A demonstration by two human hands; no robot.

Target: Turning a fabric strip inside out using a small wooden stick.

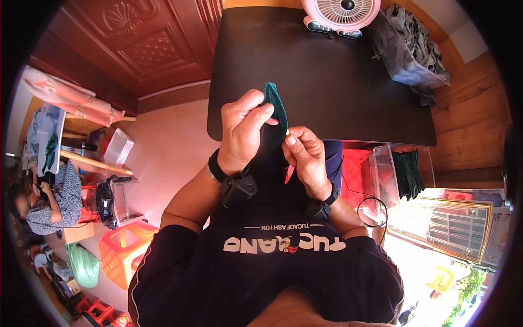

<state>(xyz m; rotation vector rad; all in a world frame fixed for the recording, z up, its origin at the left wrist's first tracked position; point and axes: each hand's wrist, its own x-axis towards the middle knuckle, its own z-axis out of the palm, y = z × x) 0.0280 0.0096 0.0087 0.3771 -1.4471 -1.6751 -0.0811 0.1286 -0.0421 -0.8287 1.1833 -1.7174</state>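
My left hand (243, 128) is closed on a dark green fabric piece (277, 103), folded narrow and held upright above the near edge of the black table. Its fingers pinch the cloth along the left side, and one fingertip shows against its inner face. My right hand (306, 158) is closed just below and to the right, at the cloth's lower end. It grips a slim tool with a red end (289, 174) sticking out under the palm. The tool's tip meets the cloth's edge; its exact kind is hidden by the fingers.
A pink fan (346, 13) stands at the table's (261, 49) far edge. Right of it is a clear bin (400, 65) of grey-green cloth pieces. Another clear bin (381, 169) with dark green pieces sits lower right. A person (54, 201) sits far left, near an orange stool (122, 245).
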